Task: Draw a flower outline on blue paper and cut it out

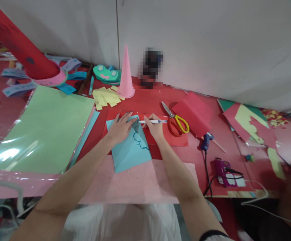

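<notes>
A light blue sheet of paper (pixel 129 150) lies on a red sheet (pixel 175 139) and a pink sheet (pixel 135 182) in front of me. A wavy dark blue line is drawn along its right edge. My left hand (pixel 120 129) lies flat on the blue sheet, fingers spread, holding it down. My right hand (pixel 155 128) is closed round a white pen (pixel 153 121) that lies nearly level, its tip at the top of the drawn line.
Yellow-and-red scissors (pixel 177 122) lie just right of my hand, beside a folded red card (pixel 194 113). A glue gun (pixel 206 140) with its cable and a purple box (pixel 224 170) sit further right. A green sheet stack (pixel 42 130) is left; a pink cone (pixel 125 73) and yellow strips (pixel 107 97) behind.
</notes>
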`<state>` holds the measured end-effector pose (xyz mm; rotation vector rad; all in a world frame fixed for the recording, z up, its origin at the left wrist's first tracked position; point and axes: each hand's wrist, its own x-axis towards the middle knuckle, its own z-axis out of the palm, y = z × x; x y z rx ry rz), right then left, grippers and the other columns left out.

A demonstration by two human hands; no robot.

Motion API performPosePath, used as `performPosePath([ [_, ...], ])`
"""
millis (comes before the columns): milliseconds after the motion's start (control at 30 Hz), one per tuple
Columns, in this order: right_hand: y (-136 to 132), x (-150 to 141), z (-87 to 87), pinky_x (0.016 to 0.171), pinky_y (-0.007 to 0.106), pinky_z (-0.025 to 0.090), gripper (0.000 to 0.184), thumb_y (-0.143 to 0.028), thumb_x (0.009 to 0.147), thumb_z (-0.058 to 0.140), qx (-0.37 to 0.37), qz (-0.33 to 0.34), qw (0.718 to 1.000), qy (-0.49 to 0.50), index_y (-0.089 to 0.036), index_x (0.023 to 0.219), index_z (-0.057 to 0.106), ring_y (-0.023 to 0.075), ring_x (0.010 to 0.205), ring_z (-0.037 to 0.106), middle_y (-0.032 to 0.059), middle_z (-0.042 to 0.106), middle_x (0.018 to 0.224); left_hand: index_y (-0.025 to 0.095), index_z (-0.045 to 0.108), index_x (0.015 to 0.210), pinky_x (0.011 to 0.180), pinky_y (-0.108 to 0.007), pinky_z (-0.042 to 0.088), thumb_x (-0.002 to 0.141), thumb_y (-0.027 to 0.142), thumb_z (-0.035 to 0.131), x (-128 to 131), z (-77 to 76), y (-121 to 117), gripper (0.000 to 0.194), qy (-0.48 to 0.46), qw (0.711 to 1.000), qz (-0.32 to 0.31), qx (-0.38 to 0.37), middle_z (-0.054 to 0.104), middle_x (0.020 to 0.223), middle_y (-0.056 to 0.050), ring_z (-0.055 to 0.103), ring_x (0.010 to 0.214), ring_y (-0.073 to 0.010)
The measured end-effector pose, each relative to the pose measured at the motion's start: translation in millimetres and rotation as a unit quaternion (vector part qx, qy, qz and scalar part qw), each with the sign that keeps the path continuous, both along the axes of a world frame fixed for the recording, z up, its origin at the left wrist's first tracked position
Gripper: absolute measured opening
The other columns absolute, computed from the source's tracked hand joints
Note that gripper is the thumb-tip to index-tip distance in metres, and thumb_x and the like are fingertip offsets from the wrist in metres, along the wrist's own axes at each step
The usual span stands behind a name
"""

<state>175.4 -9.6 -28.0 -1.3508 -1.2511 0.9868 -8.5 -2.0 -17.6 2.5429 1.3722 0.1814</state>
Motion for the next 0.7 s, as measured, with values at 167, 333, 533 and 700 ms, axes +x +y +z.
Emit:
performPosePath([
  [167,0.0,0.1,1.4,0.060,0.025,0.046,0.032,-0.040,0.082,0.059,-0.011,0.007,1.000,-0.019,-0.023,0.060,0.043,0.0129,0.050,0.058,-0.0042,0.061,0.049,0.022,0.046,0.139,0.115,-0.055,0.019,0.096,0.017,0.032,-0.1,0.7,-0.6,0.046,0.000,1.000,0.002,0.000,0.032,0.155,-0.012,0.029,0.143,-0.0261],
  [333,1.0,-0.4,1.4,0.060,0.025,0.046,0.033,-0.041,0.082,0.058,-0.020,-0.002,1.000,-0.018,-0.024,0.059,0.043,0.0125,0.048,0.057,-0.0047,0.059,0.047,0.024,0.046,0.138,0.115,-0.055,0.018,0.096,0.018,0.032,-1.2,-1.3,-0.4,0.045,-0.008,1.000,0.000,0.005,0.033,0.154,-0.010,0.029,0.143,-0.0255],
  [533,1.2,-0.2,4.6,0.061,0.026,0.046,0.033,-0.040,0.082,0.059,-0.019,0.005,1.000,-0.016,-0.024,0.058,0.042,0.0123,0.047,0.056,-0.0053,0.059,0.046,0.021,0.046,0.139,0.115,-0.055,0.019,0.095,0.016,0.032,0.7,3.1,-1.7,0.046,0.004,1.000,0.002,-0.002,0.032,0.155,-0.012,0.029,0.143,-0.0263],
  [700,1.8,-0.8,5.2,0.059,0.025,0.044,0.032,-0.034,0.081,0.058,-0.024,-0.001,1.000,-0.006,-0.024,0.056,0.040,0.0112,0.043,0.051,-0.0063,0.056,0.042,0.022,0.046,0.140,0.115,-0.054,0.020,0.095,0.014,0.032,1.9,4.0,-2.2,0.048,0.019,1.000,0.005,0.009,0.033,0.155,-0.011,0.030,0.142,-0.0254],
])
